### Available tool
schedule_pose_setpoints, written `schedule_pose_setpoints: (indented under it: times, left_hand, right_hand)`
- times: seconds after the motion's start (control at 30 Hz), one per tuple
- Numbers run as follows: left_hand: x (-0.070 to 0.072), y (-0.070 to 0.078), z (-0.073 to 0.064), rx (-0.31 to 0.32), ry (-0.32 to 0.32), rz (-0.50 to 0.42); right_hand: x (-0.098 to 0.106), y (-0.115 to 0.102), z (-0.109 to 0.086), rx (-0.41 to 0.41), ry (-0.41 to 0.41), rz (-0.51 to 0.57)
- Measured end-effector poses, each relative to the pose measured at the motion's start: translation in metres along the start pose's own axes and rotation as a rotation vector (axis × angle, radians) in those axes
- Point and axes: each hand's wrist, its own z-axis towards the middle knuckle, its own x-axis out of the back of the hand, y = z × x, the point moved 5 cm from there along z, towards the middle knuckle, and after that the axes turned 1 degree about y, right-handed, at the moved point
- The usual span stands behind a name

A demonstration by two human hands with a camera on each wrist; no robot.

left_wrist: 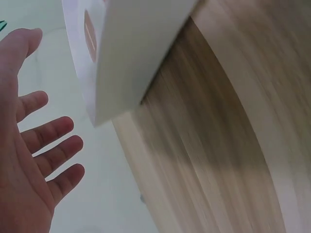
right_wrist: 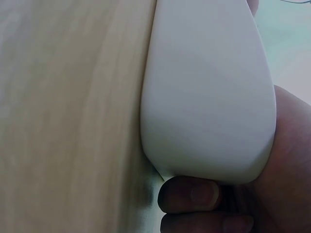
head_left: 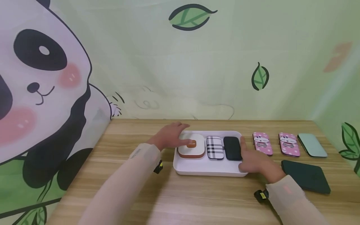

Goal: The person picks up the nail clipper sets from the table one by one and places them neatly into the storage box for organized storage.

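A white rectangular tray (head_left: 211, 168) sits on the wooden table. Inside, from left to right, are a white-topped square case (head_left: 198, 150) with a brown base and orange label, a plaid case (head_left: 215, 148) and a black case (head_left: 232, 149). My left hand (head_left: 171, 136) hovers at the tray's left end, thumb over the square case. The left wrist view shows its fingers spread, apart from the tray wall. At the other end my right hand (head_left: 254, 160) grips the tray. Curled fingers (right_wrist: 189, 194) of that hand lie against the end wall in the right wrist view.
To the right of the tray lie two pink cat-print cases (head_left: 262, 143), a pale mint case (head_left: 312, 145) and a dark green flat case (head_left: 306, 176). A printed cloth (head_left: 202, 87) hangs behind the table (head_left: 208, 200).
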Motion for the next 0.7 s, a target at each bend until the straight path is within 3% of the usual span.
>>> schedule_pose_setpoints:
  times: [0.27, 0.7]
  left_hand:
    - [0.004, -0.017, -0.015, 0.021, 0.017, -0.036]
    - [-0.003, -0.04, -0.033, 0.021, 0.031, -0.05]
  right_hand:
    - [0.0, 0.0, -0.001, -0.003, 0.004, 0.001]
    - [0.0, -0.001, -0.001, 0.004, 0.007, -0.003]
